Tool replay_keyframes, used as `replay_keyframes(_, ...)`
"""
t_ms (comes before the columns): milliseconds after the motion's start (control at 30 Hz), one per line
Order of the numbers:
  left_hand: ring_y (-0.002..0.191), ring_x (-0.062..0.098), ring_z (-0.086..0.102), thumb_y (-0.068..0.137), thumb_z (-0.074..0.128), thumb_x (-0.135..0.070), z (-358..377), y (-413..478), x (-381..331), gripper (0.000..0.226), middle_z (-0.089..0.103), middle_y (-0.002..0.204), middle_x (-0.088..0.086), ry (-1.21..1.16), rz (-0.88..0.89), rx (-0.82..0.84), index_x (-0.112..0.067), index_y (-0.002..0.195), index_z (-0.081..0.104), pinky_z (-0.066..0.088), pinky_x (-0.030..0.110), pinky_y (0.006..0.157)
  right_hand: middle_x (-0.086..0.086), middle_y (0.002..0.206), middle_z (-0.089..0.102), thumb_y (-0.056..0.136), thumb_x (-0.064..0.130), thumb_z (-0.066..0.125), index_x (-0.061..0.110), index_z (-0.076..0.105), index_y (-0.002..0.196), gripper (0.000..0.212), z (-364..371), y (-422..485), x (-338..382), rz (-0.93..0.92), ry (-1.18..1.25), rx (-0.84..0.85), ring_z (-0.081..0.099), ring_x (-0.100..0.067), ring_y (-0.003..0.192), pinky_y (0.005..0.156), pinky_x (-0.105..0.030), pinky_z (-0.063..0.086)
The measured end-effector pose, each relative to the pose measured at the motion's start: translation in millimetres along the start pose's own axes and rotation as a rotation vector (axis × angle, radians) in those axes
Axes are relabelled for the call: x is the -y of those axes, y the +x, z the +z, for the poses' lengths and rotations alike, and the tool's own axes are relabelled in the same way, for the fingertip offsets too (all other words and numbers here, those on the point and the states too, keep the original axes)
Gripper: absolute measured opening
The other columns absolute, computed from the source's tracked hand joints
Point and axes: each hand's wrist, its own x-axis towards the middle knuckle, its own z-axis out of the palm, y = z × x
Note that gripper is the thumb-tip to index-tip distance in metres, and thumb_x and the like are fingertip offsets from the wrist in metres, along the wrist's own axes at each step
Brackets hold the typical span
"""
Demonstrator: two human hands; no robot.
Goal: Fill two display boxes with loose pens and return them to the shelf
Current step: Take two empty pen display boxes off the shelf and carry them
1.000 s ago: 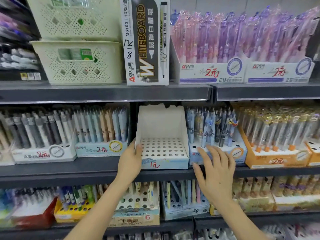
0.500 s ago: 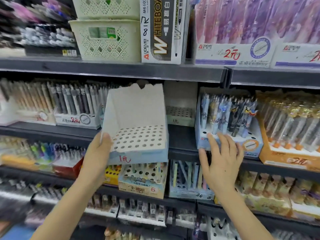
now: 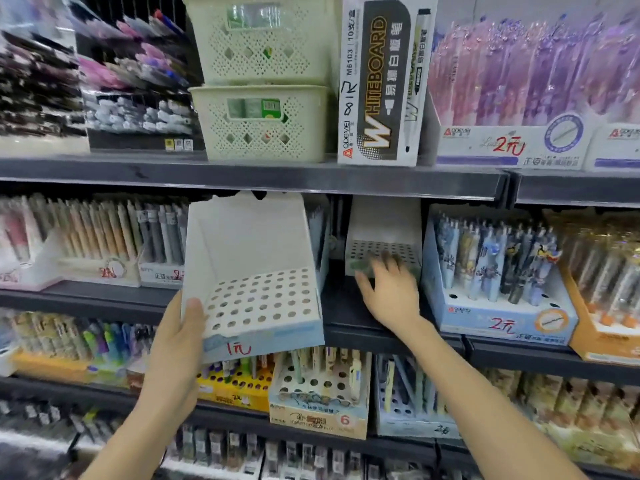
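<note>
My left hand (image 3: 176,337) grips the lower left corner of an empty white display box (image 3: 252,271) with a perforated insert and a pale blue front marked 1元. The box hangs in the air in front of the middle shelf (image 3: 349,313). A second empty white box (image 3: 384,233) stands far back in the shelf gap. My right hand (image 3: 389,289) reaches into that gap with fingers spread, its fingertips at the box's front edge; motion blur hides whether they grip it.
A blue 2元 box of patterned pens (image 3: 495,275) stands right of the gap, an orange box (image 3: 602,289) beyond it. Grey and beige pen boxes (image 3: 104,244) sit to the left. Cream baskets (image 3: 263,123) and a whiteboard-marker carton (image 3: 379,81) stand on the upper shelf. Part-filled boxes (image 3: 318,396) are below.
My left hand has pulled the front empty box off the shelf, out and to the left. My right hand left the blue pen box and moved into the gap toward the second box.
</note>
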Motion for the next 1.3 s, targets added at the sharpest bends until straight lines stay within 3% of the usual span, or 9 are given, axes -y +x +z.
replay_keyframes(133,0.105,0.018,0.058,0.1,0.032,-0.035,-6,13,-2,0.03,0.061,0.116,-0.005,0.049,0.017,0.004,-0.034,0.128,0.045,0.045,0.043,0.092,-0.012,0.144,0.039,0.094,0.046,0.033,0.02,0.038,0.14,0.052,16,31,-11,0.168,-0.169,0.223,0.032,-0.034,0.132,0.107,-0.047,0.026)
replay_keyframes(267,0.123,0.017,0.049,0.1,0.032,-0.038,-18,35,1,0.041,0.052,0.135,-0.005,0.078,0.046,0.065,-0.025,0.138,0.041,0.036,0.045,0.107,-0.008,0.141,0.043,0.093,0.051,0.037,0.023,0.043,0.135,0.05,10,26,1,0.193,-0.28,0.252,0.036,-0.031,0.129,0.106,-0.049,0.025)
replay_keyframes(367,0.127,0.011,0.043,0.1,0.031,-0.036,-20,44,3,0.045,0.045,0.14,-0.008,0.093,0.063,0.11,-0.023,0.143,0.034,0.033,0.036,0.109,-0.006,0.131,0.054,0.091,0.057,0.037,0.025,0.048,0.131,0.053,-2,2,14,0.167,-0.348,0.17,0.047,-0.03,0.12,0.098,-0.047,0.03)
replay_keyframes(633,0.134,0.014,0.037,0.095,0.033,-0.05,-29,62,21,0.053,0.039,0.147,-0.007,0.089,0.087,0.235,-0.03,0.144,0.029,0.03,0.044,0.112,0.002,0.119,0.063,0.086,0.055,0.038,0.023,0.059,0.12,0.052,-42,-112,58,0.014,-0.24,-0.238,0.056,-0.023,0.109,0.087,-0.043,0.035)
replay_keyframes(767,0.128,0.014,0.045,0.099,0.032,-0.04,-33,64,20,0.047,0.044,0.143,-0.005,0.059,0.056,0.249,-0.028,0.145,0.029,0.033,0.042,0.11,-0.011,0.116,0.056,0.084,0.062,0.042,0.013,0.054,0.122,0.063,-51,-128,63,0.428,-0.051,-0.521,0.053,-0.031,0.103,0.082,-0.043,0.043)
replay_keyframes(1000,0.121,0.012,0.048,0.102,0.03,-0.032,-26,53,10,0.043,0.047,0.137,-0.005,0.042,0.0,0.278,-0.024,0.144,0.031,0.036,0.032,0.105,-0.007,0.123,0.042,0.075,0.07,0.054,0.024,0.033,0.137,0.079,-37,-114,69,0.937,0.418,-0.362,0.05,-0.029,0.101,0.079,-0.035,0.04)
replay_keyframes(1067,0.119,0.011,0.048,0.102,0.03,-0.031,-24,51,12,0.042,0.049,0.133,-0.006,0.06,0.015,0.307,-0.023,0.143,0.033,0.037,0.026,0.098,0.0,0.119,0.051,0.07,0.067,0.06,0.031,0.036,0.13,0.075,-37,-117,70,0.975,0.771,-0.34,0.056,-0.027,0.1,0.085,-0.042,0.049)
replay_keyframes(1167,0.125,0.013,0.046,0.101,0.029,-0.033,-24,46,15,0.044,0.047,0.138,-0.006,0.064,0.026,0.341,-0.024,0.144,0.031,0.035,0.03,0.105,-0.003,0.106,0.062,0.083,0.031,0.068,0.023,0.041,0.127,0.052,-40,-125,74,0.971,1.19,-0.352,0.067,-0.028,0.089,0.075,-0.039,0.058)
replay_keyframes(1300,0.123,0.014,0.047,0.102,0.029,-0.032,-24,31,12,0.042,0.051,0.132,-0.007,0.109,0.068,0.356,-0.025,0.143,0.035,0.036,0.025,0.097,-0.013,0.115,0.063,0.085,0.01,0.065,0.016,0.046,0.122,0.042,-45,-145,76,0.935,1.376,-0.493,0.067,-0.03,0.093,0.073,-0.035,0.059)
